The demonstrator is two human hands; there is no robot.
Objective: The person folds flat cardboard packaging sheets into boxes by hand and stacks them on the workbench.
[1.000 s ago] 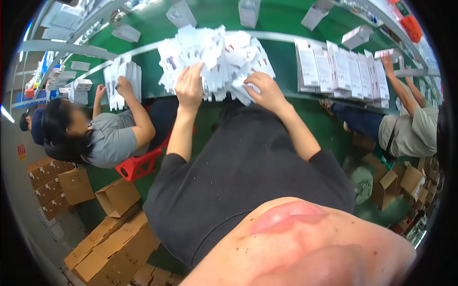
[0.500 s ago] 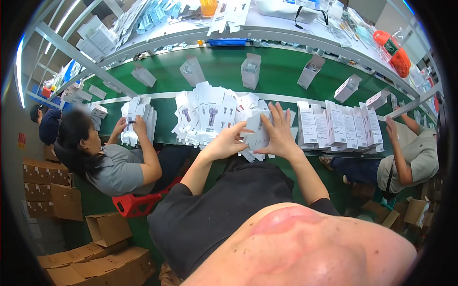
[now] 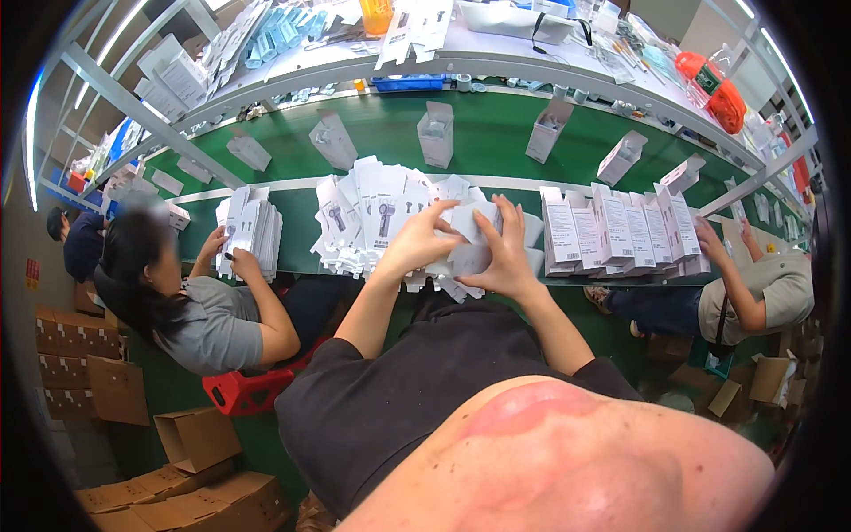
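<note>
A small white folding carton (image 3: 468, 232) is between my two hands, above the near edge of the bench. My left hand (image 3: 418, 239) grips its left side with thumb and fingers. On the right side, my right hand (image 3: 507, 255) presses it, thumb across the face and fingers curved round the far edge. Its lower part is partly covered by my fingers. Just beyond and to the left lies a fanned pile of flat printed cartons (image 3: 383, 208). Beside my right hand, several formed white cartons (image 3: 612, 230) stand in a row.
A green conveyor belt (image 3: 381, 122) runs across, carrying several open white boxes (image 3: 436, 135). At my left a seated person (image 3: 222, 319) handles a stack of flat cartons (image 3: 253, 226). Another person (image 3: 753, 288) reaches toward the row from the right. Brown cardboard boxes (image 3: 195, 439) sit on the floor.
The carton in my hands has turned, and its printed face no longer shows. Boxes on the belt have shifted left. The right-hand person's hand has come down to the carton row.
</note>
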